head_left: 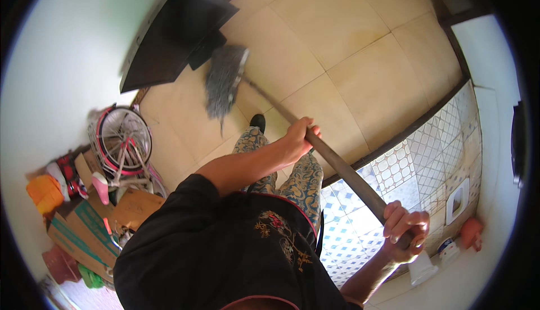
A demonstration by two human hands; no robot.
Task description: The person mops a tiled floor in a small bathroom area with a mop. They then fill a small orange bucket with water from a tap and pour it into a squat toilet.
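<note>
A mop with a long wooden handle (343, 169) runs slantwise across the view in front of me. Its grey string head (223, 82) lies at the far end against the beige tiled floor, slightly blurred. My left hand (302, 139) is wrapped round the middle of the handle, above my legs. Near the handle's close end, on the right, my right hand (404, 231) grips it with bent fingers. The tip of the handle is partly hidden by that hand.
A black flat screen (177, 34) stands by the left wall, close to the mop head. Below it are a pink bicycle (124, 147) and cardboard boxes (84, 234). On the right, a dark sill (394, 139) borders a patterned-tile room with a squat toilet (458, 200).
</note>
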